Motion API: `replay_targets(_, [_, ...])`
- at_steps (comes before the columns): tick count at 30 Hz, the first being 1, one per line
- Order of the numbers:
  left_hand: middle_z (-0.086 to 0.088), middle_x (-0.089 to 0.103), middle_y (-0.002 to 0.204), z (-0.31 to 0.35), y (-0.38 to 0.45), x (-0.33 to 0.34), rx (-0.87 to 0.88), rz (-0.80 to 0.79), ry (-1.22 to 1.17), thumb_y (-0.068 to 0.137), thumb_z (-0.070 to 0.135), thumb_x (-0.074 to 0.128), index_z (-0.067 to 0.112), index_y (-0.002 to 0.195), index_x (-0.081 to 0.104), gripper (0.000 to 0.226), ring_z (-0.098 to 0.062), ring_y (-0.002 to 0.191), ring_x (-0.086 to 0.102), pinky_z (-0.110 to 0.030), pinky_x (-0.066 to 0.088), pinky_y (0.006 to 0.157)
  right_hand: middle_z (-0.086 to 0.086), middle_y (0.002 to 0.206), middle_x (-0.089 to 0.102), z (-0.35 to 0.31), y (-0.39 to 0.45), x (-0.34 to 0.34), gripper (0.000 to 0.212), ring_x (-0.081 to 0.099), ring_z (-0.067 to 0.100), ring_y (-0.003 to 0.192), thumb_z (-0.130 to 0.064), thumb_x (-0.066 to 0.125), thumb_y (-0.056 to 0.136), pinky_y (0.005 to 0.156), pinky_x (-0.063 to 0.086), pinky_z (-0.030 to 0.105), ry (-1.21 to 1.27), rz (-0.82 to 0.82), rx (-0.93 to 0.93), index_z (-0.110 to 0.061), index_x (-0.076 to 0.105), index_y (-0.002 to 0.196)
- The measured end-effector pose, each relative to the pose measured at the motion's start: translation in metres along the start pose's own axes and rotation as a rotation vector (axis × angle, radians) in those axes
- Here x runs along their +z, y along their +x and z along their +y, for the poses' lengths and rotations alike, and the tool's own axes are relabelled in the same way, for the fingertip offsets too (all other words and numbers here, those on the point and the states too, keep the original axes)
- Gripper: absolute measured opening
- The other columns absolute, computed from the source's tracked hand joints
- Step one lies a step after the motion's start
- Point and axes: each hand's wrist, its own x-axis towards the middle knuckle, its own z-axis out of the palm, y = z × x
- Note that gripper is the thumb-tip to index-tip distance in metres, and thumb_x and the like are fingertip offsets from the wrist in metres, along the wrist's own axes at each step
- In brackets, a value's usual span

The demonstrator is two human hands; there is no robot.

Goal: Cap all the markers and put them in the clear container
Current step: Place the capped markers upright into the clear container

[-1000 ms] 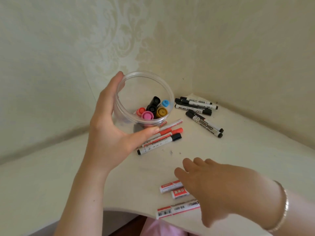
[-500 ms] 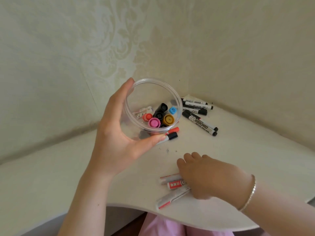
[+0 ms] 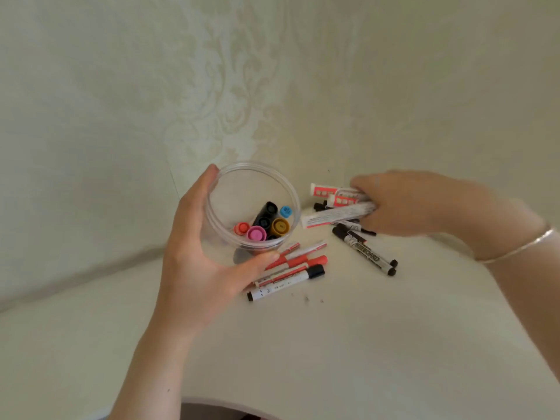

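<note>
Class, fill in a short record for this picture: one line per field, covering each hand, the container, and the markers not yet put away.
left hand: grips the clear container by its side
container contents: several capped markers standing upright, pink cap nearest
right hand: holds a bundle of markers beside the container's rim
left on table: red markers with a black-capped one; black markers

Cream desk with a curved front edge, fitted into a room corner. Pale damask-patterned wallpaper covers both walls behind it. Small dark specks lie on the desk surface. A thin silver bracelet circles a wrist at right.
</note>
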Motion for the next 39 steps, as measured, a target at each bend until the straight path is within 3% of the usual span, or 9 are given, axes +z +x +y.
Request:
replay_targets(7, [0.025,0.043,0.134,-0.003,0.021,0.006,-0.02,-0.031,0.056,0.057,0.012,0.09,0.037,0.139,0.032,0.104,0.016,0.125,0.038,0.002,0.031,0.093,-0.004,0.074,0.043,-0.034,0.021,-0.061,0.011,0.042,0.011,0.061,-0.023,0.045,0.089,0.049,0.027,0.027,-0.192,0.163,-0.093,-0.026,0.035,0.086])
replay_targets(11, [0.028,0.042,0.137,-0.008,0.034,0.014,-0.034,-0.079,0.082,0.059,0.031,0.09,0.058,0.136,0.023,0.105,0.006,0.129,0.042,-0.021,0.043,0.103,-0.002,0.071,0.04,-0.07,0.045,-0.056,0.007,0.039,0.013,0.055,-0.022,0.047,0.09,0.047,0.024,0.026,-0.472,0.149,-0.198,-0.02,0.04,0.092])
replay_targets(15, [0.037,0.031,0.142,-0.011,0.045,0.023,-0.062,-0.153,0.105,0.061,0.04,0.088,0.059,0.141,0.014,0.111,0.008,0.133,0.035,-0.036,0.041,0.108,0.0,0.071,0.042,-0.096,0.073,-0.05,0.023,0.042,0.016,0.055,-0.021,0.05,0.091,0.047,0.029,0.027,-0.573,0.122,-0.279,-0.013,0.036,0.073])
replay_targets(19, [0.042,0.032,0.139,-0.023,0.049,0.026,-0.136,-0.135,0.06,0.06,0.039,0.088,0.057,0.142,0.012,0.113,0.023,0.126,0.03,-0.006,0.035,0.101,-0.002,0.073,0.043,-0.102,0.094,-0.051,0.03,0.042,0.013,0.056,-0.021,0.057,0.085,0.047,0.029,0.026,-0.474,0.093,-0.367,-0.018,0.032,0.069])
replay_targets(22, [0.049,0.033,0.129,-0.03,0.051,0.026,-0.168,-0.125,0.037,0.06,0.037,0.089,0.055,0.141,0.013,0.113,0.036,0.112,0.029,0.011,0.026,0.081,-0.006,0.076,0.048,-0.1,0.108,-0.047,0.026,0.046,0.011,0.058,-0.026,0.064,0.08,0.048,0.035,0.024,-0.35,0.032,-0.411,-0.024,0.056,0.104])
replay_targets(27, [0.045,0.042,0.125,-0.043,0.055,0.025,-0.197,-0.136,-0.102,0.061,0.006,0.089,0.051,0.137,0.026,0.108,0.015,0.111,0.054,-0.004,0.044,0.086,-0.015,0.073,0.057,-0.088,0.128,-0.041,0.033,0.059,0.004,0.069,-0.029,0.069,0.077,0.057,0.047,0.016,0.123,-0.058,-0.462,-0.03,0.066,0.11])
replay_targets(31, [0.024,0.052,0.131,-0.052,0.06,0.025,-0.209,-0.119,-0.221,0.06,0.006,0.089,0.046,0.142,0.03,0.108,-0.007,0.117,0.06,-0.038,0.051,0.096,-0.018,0.105,0.062,-0.079,0.137,-0.035,0.05,0.062,0.0,0.09,-0.038,0.077,0.073,0.081,0.054,0.021,0.366,-0.134,-0.467,-0.037,0.06,0.12])
replay_targets(34, [0.023,0.054,0.128,-0.055,0.062,0.025,-0.212,-0.093,-0.205,0.056,0.022,0.088,0.047,0.143,0.031,0.107,-0.009,0.114,0.063,-0.04,0.053,0.093,-0.018,0.108,0.064,-0.071,0.14,-0.035,0.047,0.064,-0.003,0.092,-0.033,0.079,0.072,0.085,0.054,0.023,0.522,-0.17,-0.468,-0.035,0.062,0.116])
replay_targets(39, [0.028,0.056,0.119,-0.054,0.063,0.022,-0.238,-0.088,-0.142,0.058,0.004,0.091,0.05,0.14,0.032,0.111,0.003,0.105,0.063,-0.025,0.052,0.092,-0.003,0.087,0.074,-0.064,0.142,-0.034,0.02,0.071,0.012,0.079,-0.015,0.075,0.077,0.076,0.058,0.026,0.738,-0.135,-0.472,-0.017,0.072,0.096])
